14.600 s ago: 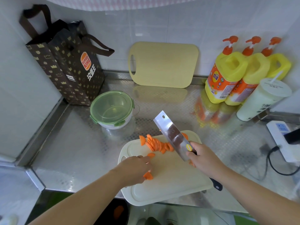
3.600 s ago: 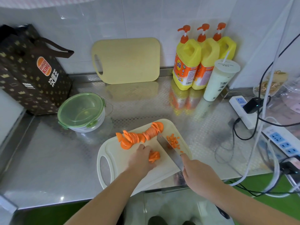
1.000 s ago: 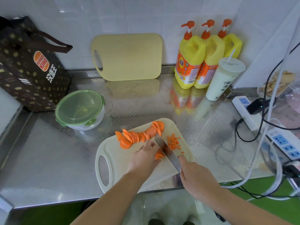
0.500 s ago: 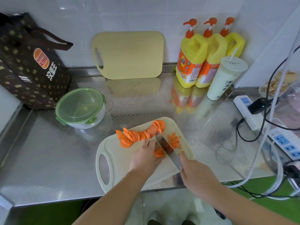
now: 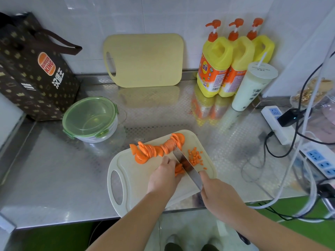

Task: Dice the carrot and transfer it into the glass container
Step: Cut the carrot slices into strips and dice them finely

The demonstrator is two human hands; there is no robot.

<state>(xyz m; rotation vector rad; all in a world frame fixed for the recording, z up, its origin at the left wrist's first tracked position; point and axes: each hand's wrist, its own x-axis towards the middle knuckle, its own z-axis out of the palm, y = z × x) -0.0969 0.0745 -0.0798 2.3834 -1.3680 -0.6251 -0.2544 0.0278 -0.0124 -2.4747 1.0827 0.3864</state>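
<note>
Steel counter (image 5: 54, 178) under white wall tiles (image 5: 163, 15) carries a pale cutting board (image 5: 137, 178) at its near edge. On the board a row of carrot slices (image 5: 155, 149) lies fanned along the far side. A scatter of diced carrot (image 5: 194, 156) sits to the right, and a small stack of slices (image 5: 178, 170) lies between them.

The left hand (image 5: 163, 176) holds that stack down, fingers curled over it. The right hand (image 5: 221, 196) has its fingers wrapped round the handle of the knife (image 5: 188, 169), whose blade stands against the stack. The glass container (image 5: 101, 137) sits well apart to the left, its green lid (image 5: 88, 113) clipped on.

Carrot is probably stiff and light, with wet cut faces that slide. So the stack wants holding from above, fingertips tucked back from the edge. The dice are likely to scatter, and scooping them on the flat of the blade looks safer than pinching. The container, being glass, is likely heavy and breakable and is best gripped at its wall.
</note>
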